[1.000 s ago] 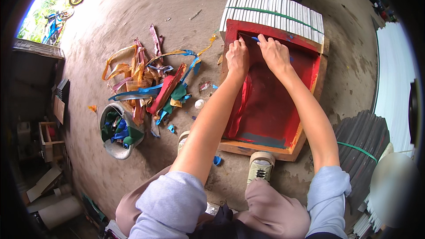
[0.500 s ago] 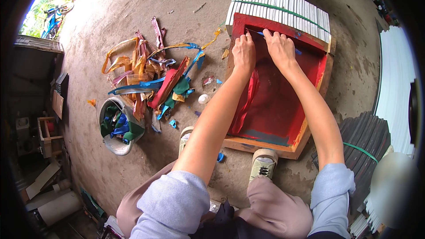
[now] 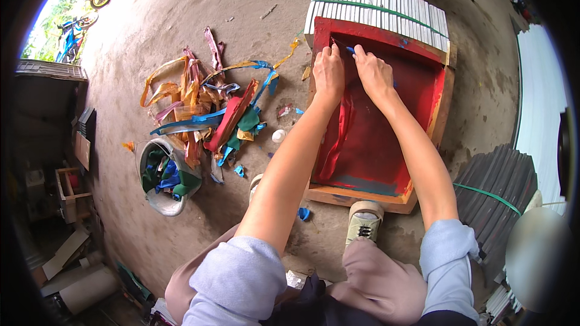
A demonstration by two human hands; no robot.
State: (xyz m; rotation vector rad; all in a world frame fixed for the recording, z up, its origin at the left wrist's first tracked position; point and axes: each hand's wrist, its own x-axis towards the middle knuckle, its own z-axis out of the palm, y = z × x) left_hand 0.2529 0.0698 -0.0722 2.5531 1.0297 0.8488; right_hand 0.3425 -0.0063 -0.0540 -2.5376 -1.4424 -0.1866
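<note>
A wooden screen-printing frame (image 3: 445, 108), stained red inside, lies in front of me with its far end against a bundle of white slats. Both my hands are inside its far left corner. My left hand (image 3: 330, 75) has its fingers closed in a pinch by the corner; what they hold is too small to make out. Just to its right, my right hand (image 3: 373, 72) is also closed, a small blue bit showing at its fingertips. A thin dark line seems to run between the two hands. Along the frame's left inner side hangs a loose, wrinkled red strip (image 3: 339, 139).
Left of the frame lies a heap of used tape strips (image 3: 211, 105) in several colours. A bucket (image 3: 164, 205) with green and blue scraps stands nearer. The white slats (image 3: 380, 6) are strapped in green; dark slats (image 3: 496, 190) are bundled at right. My shoe (image 3: 364, 222) touches the frame's near edge.
My right hand has come slightly nearer to me and the blue bit at its fingertips shows more clearly. My left hand stays at the corner. The whole view has shifted a little.
</note>
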